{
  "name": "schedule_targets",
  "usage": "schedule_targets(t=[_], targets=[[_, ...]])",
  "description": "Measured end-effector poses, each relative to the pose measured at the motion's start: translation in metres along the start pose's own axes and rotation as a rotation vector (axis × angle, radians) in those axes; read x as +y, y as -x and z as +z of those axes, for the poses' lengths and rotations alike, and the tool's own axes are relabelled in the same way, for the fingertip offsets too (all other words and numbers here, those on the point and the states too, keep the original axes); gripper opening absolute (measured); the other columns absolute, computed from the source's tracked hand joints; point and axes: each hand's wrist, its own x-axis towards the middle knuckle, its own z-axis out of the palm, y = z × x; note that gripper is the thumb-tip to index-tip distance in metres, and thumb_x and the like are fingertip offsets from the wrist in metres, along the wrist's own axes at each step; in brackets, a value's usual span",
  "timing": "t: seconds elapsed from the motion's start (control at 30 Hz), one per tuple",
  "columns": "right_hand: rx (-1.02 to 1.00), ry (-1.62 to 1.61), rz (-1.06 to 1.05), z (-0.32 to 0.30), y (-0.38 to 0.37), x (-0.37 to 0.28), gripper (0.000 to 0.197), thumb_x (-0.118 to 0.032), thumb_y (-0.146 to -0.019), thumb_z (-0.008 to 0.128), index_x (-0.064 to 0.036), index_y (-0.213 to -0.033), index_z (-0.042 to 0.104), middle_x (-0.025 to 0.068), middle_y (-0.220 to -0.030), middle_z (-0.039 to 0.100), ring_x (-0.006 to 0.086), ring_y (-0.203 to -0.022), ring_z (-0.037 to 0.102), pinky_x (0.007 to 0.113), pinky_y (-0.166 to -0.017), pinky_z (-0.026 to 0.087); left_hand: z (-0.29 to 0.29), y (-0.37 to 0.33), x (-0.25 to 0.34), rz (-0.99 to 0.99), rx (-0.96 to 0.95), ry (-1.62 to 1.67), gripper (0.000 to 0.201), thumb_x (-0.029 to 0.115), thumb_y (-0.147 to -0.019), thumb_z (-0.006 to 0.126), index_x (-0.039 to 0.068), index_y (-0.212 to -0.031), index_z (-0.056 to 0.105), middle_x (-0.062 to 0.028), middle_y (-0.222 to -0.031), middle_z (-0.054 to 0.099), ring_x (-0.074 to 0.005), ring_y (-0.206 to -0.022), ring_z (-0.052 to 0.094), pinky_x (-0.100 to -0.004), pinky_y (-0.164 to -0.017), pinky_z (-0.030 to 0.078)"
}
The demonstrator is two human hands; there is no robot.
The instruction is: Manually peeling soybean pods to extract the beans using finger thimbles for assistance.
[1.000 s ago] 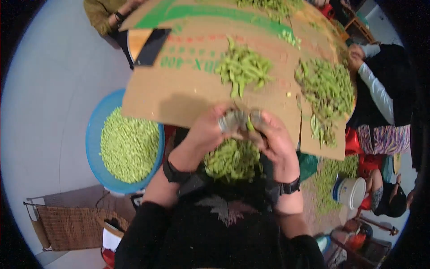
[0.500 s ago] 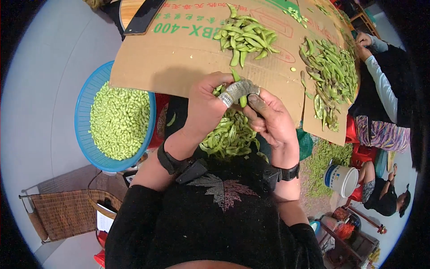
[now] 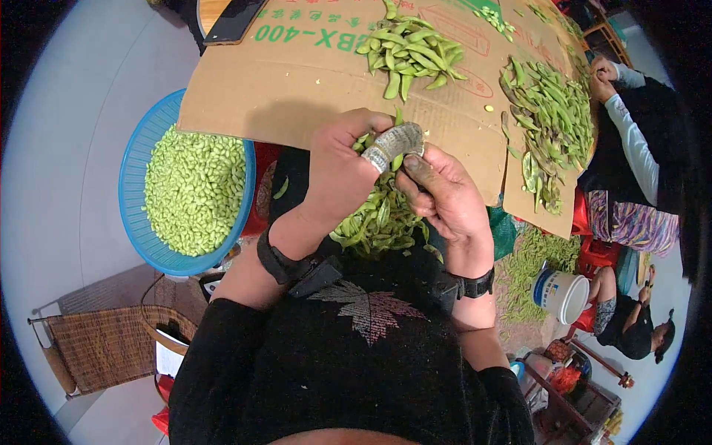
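Observation:
Over the cardboard's near edge, my left hand (image 3: 337,167) is closed on a green bean pod (image 3: 397,162); a grey knitted cover (image 3: 393,144) wraps its thumb. More green pod shows between its fingers. My right hand (image 3: 452,194) pinches at the pod's lower end, its stained thumb beside the knitted cover. Below both hands, a heap of green hulls (image 3: 378,222) lies on my lap. Beyond them a pile of whole bean pods (image 3: 411,55) rests on the cardboard (image 3: 289,96). To the left, a blue plastic basket (image 3: 127,196) holds shelled green beans (image 3: 194,193).
A larger pod pile (image 3: 549,119) covers the cardboard's right side, near another person's hands (image 3: 604,78). A dark flat object (image 3: 233,22) lies at the far left. On the right floor are scattered hulls (image 3: 523,285) and a white bucket (image 3: 560,295). A woven chair (image 3: 104,348) stands lower left.
Both hands stay together at the pod, with only a slight shift of the fingers. The whole view has shifted a little; the basket sits slightly higher and further left.

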Motion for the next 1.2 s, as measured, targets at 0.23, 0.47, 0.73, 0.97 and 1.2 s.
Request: schedule_targets(t=[0.23, 0.47, 0.73, 0.97, 1.2], targets=[[0.030, -0.146, 0.036, 0.007, 0.006, -0.005, 0.016, -0.013, -0.095, 0.040, -0.0035, -0.097, 0.053, -0.0043, -0.062, 0.042, 0.0021, -0.045, 0.029, 0.016, -0.040, 0.023, -0.007, -0.007, -0.011, -0.530, -0.245, 0.949, 0.025, 0.003, -0.077, 0.060, 0.001, -0.101, 0.056, 0.0003, -0.086, 0.058, -0.0080, -0.077, 0.055, -0.0206, -0.068, 0.044], [0.412, 0.852, -0.336, 0.002, -0.002, 0.004, 0.012, -0.007, -0.090, 0.047, 0.0018, -0.083, 0.053, -0.0030, -0.064, 0.051, 0.0096, -0.054, 0.045, 0.025, -0.051, 0.039, 0.012, -0.010, -0.007, -0.149, -0.159, 0.222, 0.010, 0.007, -0.080, 0.060, -0.001, -0.086, 0.058, -0.0003, -0.073, 0.057, -0.0071, -0.067, 0.053, -0.0231, -0.058, 0.045], [0.377, 0.479, -0.283, -0.012, -0.009, 0.001, 0.008, -0.008, -0.090, 0.050, -0.0014, -0.090, 0.055, -0.0034, -0.065, 0.051, 0.0025, -0.057, 0.039, 0.019, -0.049, 0.032, 0.011, -0.010, -0.008, -0.343, -0.271, 0.566, 0.021, 0.005, -0.083, 0.056, 0.000, -0.104, 0.054, -0.0030, -0.096, 0.059, -0.0052, -0.080, 0.054, -0.0177, -0.063, 0.045], [0.672, 1.343, -0.665, 0.015, -0.009, 0.005, 0.007, -0.007, -0.080, 0.058, -0.0010, -0.081, 0.055, 0.0180, -0.061, 0.054, 0.0327, -0.056, 0.057, 0.035, -0.049, 0.044, 0.021, -0.002, -0.016, -0.487, -0.151, 0.896, 0.021, 0.007, -0.086, 0.053, 0.001, -0.106, 0.052, -0.0016, -0.093, 0.057, -0.0054, -0.078, 0.054, -0.0165, -0.059, 0.043], [0.591, 0.892, -0.608, -0.006, -0.014, 0.016, 0.010, -0.008, -0.082, 0.058, 0.0007, -0.079, 0.054, 0.0095, -0.057, 0.051, 0.0158, -0.048, 0.049, 0.031, -0.047, 0.041, 0.026, -0.002, -0.011, -0.425, -0.103, 0.881, 0.015, 0.002, -0.084, 0.052, 0.005, -0.099, 0.055, 0.0016, -0.086, 0.057, -0.0024, -0.063, 0.046, -0.0166, -0.049, 0.033]])
